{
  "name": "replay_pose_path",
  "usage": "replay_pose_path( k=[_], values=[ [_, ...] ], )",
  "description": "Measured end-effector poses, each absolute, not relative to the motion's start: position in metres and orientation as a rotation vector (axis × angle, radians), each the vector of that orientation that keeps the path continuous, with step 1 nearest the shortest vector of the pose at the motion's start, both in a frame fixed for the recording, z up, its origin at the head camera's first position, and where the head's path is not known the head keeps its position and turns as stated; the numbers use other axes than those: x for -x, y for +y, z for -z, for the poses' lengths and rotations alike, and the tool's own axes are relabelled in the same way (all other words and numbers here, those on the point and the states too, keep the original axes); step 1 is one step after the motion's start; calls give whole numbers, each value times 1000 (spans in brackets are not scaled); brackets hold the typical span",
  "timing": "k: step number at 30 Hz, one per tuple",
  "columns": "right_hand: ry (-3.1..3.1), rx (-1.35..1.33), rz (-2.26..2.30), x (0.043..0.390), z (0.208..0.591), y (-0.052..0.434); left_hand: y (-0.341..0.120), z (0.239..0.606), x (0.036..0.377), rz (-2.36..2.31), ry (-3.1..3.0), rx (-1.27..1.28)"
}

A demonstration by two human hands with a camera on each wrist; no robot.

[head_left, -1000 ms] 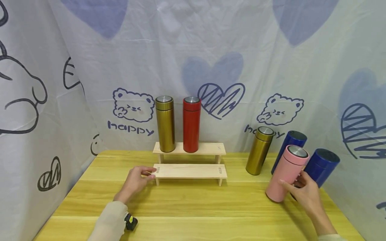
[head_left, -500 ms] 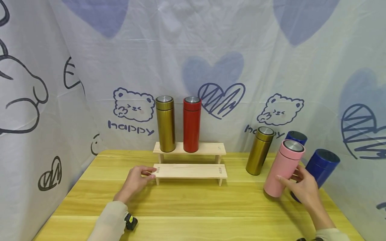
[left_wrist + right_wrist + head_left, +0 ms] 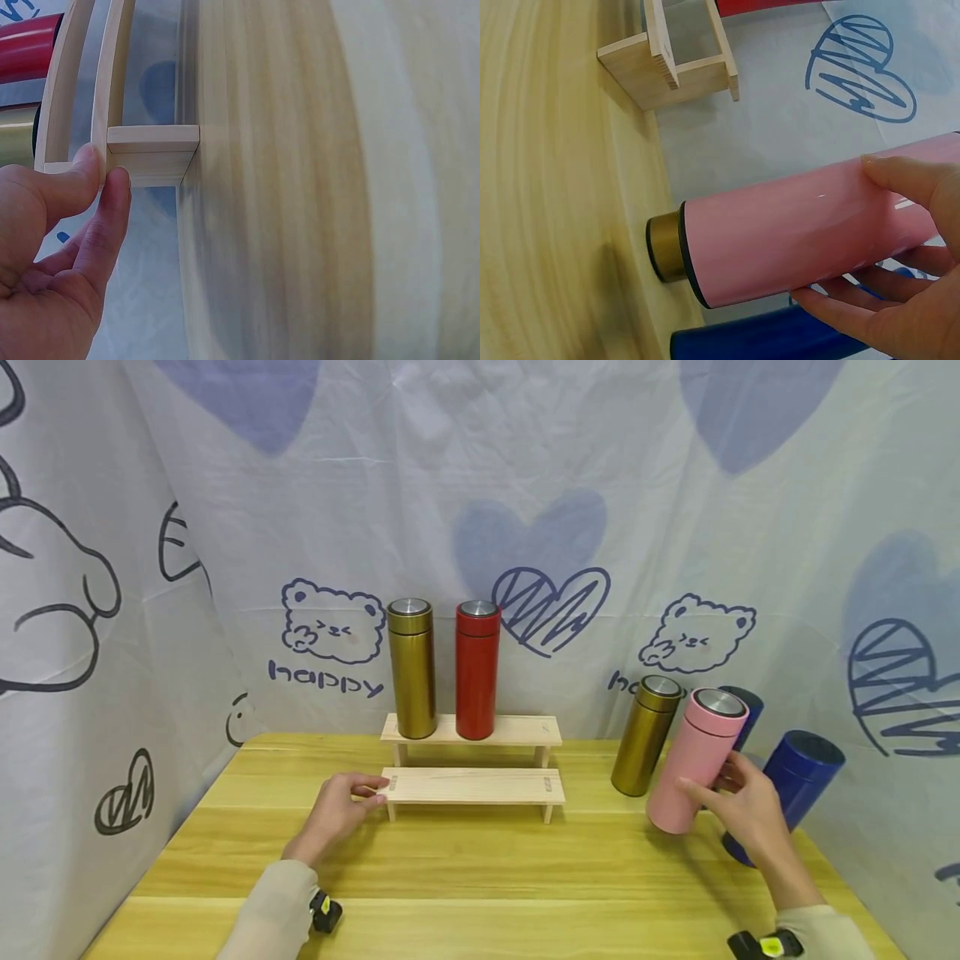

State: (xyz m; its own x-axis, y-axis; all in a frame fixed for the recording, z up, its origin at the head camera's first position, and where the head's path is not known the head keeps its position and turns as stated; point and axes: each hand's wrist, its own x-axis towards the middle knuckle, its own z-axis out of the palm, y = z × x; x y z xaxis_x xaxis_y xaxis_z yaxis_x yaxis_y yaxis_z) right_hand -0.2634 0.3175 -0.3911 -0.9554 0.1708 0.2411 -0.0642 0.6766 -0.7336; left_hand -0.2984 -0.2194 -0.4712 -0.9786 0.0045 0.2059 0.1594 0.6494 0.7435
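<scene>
Heart-print sheets (image 3: 525, 460) wall yellow table (image 3: 480, 877) — wooden (two-step) shelf (image 3: 472, 785).

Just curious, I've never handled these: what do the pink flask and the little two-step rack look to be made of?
The pink flask looks like painted metal: smooth satin coat with a highlight, brushed silver cap top. The stepped rack appears to be pale unfinished wood, with visible grain and joints at its ends.

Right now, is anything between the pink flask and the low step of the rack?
In the head view, only bare table lies between the pink flask, held by the right hand, and the low step.
</scene>
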Motion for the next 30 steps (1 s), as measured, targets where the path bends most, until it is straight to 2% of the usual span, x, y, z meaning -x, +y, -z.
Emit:
replay_pose_path(
  k=[30],
  values=[
    [-2564, -77, -1285, 293, 364, 276, -219, 469, 297, 1242, -2692, 121]
  ],
)
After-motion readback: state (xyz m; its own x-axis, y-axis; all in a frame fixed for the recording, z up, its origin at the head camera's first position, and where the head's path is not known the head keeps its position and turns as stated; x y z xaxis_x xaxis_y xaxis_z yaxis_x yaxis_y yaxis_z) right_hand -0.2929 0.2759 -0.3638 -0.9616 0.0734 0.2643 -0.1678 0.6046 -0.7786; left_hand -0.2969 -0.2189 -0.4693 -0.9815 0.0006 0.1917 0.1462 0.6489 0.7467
